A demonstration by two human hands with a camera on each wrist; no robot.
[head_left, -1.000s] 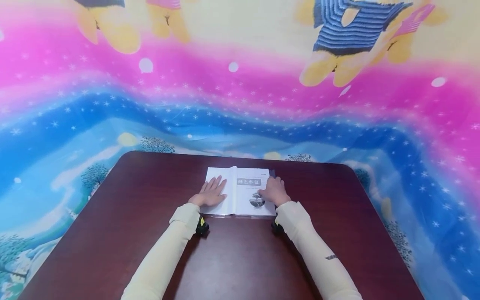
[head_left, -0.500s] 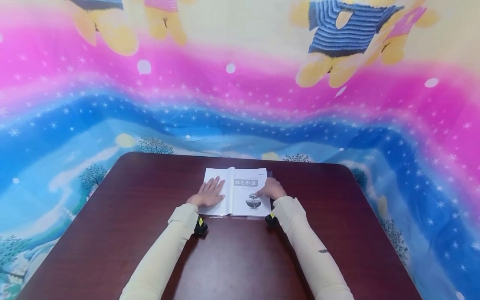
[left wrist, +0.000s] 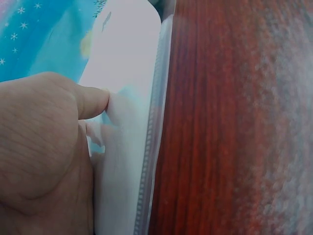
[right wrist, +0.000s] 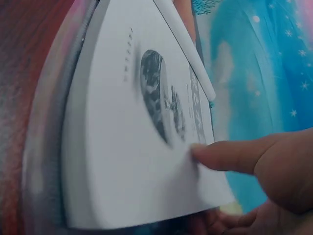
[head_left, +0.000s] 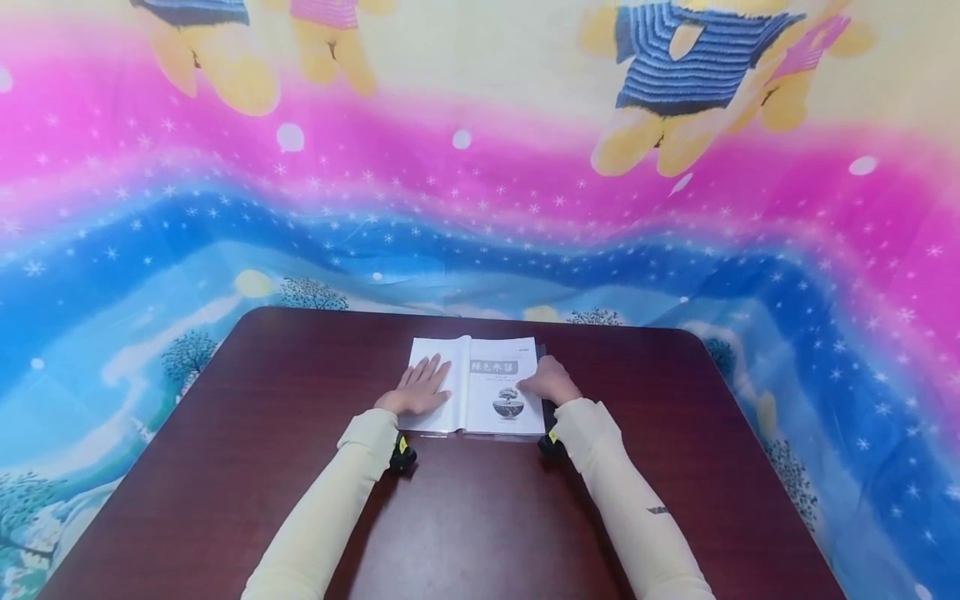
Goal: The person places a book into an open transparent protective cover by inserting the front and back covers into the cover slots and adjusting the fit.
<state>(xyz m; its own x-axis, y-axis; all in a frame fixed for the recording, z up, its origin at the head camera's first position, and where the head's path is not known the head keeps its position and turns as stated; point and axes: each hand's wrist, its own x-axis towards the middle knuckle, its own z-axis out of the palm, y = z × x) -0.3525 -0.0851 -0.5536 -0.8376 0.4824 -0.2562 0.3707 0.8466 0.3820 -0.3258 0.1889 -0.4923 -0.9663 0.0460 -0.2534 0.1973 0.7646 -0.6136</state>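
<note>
An open book [head_left: 504, 350] with a clear plastic cover lies near the far side of the table. Its right page carries a grey title band and a printed tree in a bowl shape; the left page is plain white. My left hand [head_left: 416, 390] rests flat on the left page, fingers spread. In the left wrist view its thumb [left wrist: 93, 102] touches the page. My right hand [head_left: 551, 382] grips the right edge of the book. The right wrist view shows the thumb [right wrist: 225, 154] pressing the page from above, with curled fingers [right wrist: 239, 220] partly hidden at the edge below.
The dark red-brown table [head_left: 465, 517] extends around the book, with rounded far corners. A colourful printed cloth [head_left: 480, 200] hangs behind and along its sides. A black wrist device [head_left: 402, 455] sits under the left wrist, another [head_left: 550, 445] under the right.
My right thumb has shifted slightly right, off the printed tree, and the right fingers have tucked in at the book's edge. My left hand stays put on the left page.
</note>
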